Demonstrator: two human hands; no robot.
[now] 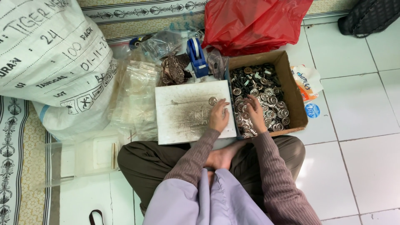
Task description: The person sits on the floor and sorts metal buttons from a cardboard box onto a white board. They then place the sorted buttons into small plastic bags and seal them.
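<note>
I sit cross-legged on the floor. My left hand (218,116) rests on the right side of a smudged white board (183,112), fingers down near a round metal button (213,101) lying on it. My right hand (255,111) reaches into a cardboard box (291,93) filled with several silver metal buttons (266,100), fingers curled down among them. Whether either hand holds a button is hidden under the fingers.
A big white woven sack (50,58) stands at the left. Clear plastic bags (135,93) lie beside the board, a blue tape dispenser (196,56) and a red plastic bag (250,23) behind it. A clear plastic tray (83,156) sits by my left knee.
</note>
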